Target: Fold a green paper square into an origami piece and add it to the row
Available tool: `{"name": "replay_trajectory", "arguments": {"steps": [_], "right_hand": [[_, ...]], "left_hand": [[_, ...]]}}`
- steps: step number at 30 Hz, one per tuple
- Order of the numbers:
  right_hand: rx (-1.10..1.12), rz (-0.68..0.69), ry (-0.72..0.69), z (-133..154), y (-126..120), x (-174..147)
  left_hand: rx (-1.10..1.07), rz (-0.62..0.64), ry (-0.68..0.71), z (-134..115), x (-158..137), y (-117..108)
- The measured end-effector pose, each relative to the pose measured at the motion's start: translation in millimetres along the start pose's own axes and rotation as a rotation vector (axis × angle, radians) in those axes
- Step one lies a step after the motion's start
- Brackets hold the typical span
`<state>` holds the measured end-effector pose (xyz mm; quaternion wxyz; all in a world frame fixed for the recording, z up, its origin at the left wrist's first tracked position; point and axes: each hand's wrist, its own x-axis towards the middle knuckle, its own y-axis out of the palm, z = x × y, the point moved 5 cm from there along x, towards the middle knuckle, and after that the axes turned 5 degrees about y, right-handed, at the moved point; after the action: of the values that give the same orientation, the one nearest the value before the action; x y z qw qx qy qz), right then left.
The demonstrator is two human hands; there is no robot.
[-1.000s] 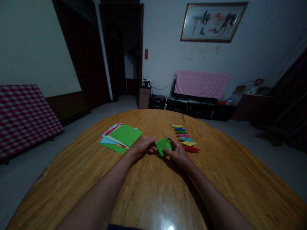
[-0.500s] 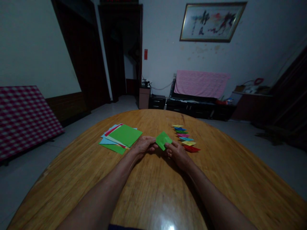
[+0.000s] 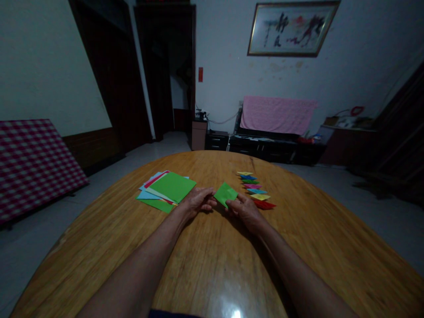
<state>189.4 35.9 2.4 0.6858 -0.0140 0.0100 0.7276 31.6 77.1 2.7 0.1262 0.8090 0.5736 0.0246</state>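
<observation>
A small folded square of green paper (image 3: pixel 225 193) is held up between my two hands, just above the table. My right hand (image 3: pixel 244 211) pinches its lower right edge, thumb on top. At its left corner, the fingertips of my left hand (image 3: pixel 199 201) are closed together on or right beside the paper. To the left lies a loose stack of coloured paper sheets (image 3: pixel 174 185), with a green one on top. On the right, several folded paper pieces (image 3: pixel 254 186) in yellow, blue, green, pink and red form a column; my right hand is close to the red one (image 3: pixel 265 205).
The round wooden table (image 3: pixel 205 265) spreads beneath both forearms. A checkered cloth panel (image 3: pixel 36 163) stands on the left. Beyond the far edge are a low black cabinet (image 3: pixel 261 148) and a pink cloth (image 3: pixel 278 115) draped above it.
Both hands and the green paper have shifted very slightly to the left. My left fingers look a little less curled; the right hand keeps its pinch.
</observation>
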Motion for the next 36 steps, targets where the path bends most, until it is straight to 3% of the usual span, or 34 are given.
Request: {"name": "replay_trajectory", "arguments": {"steps": [4, 10, 13, 17, 20, 25, 31, 36], "right_hand": [[-0.023, -0.009, 0.01, 4, 3, -3], [-0.075, -0.171, -0.018, -4, -10, 6], [-0.275, -0.244, -0.112, -7, -16, 11], [-0.673, -0.275, -0.269, 1, -12, 7], [-0.911, -0.298, -0.289, 7, -7, 1], [-1.181, -0.298, -0.265, 6, -2, -3], [-1.205, -0.257, -0.299, 4, 2, -3], [-1.209, -0.22, -0.366, 2, 2, -1]], "left_hand": [[0.068, 0.073, 0.054, 5, 1, 1], [0.221, 0.021, 0.07, 11, 2, -1], [0.413, -0.009, 0.169, 12, 6, -2], [0.85, -0.053, 0.349, 5, 8, -1], [1.133, -0.065, 0.429, -1, 3, 2], [1.426, -0.061, 0.529, -1, -7, 12], [1.502, 0.164, 0.749, 5, -8, 27], [1.53, 0.282, 0.717, 13, -1, 27]]}}
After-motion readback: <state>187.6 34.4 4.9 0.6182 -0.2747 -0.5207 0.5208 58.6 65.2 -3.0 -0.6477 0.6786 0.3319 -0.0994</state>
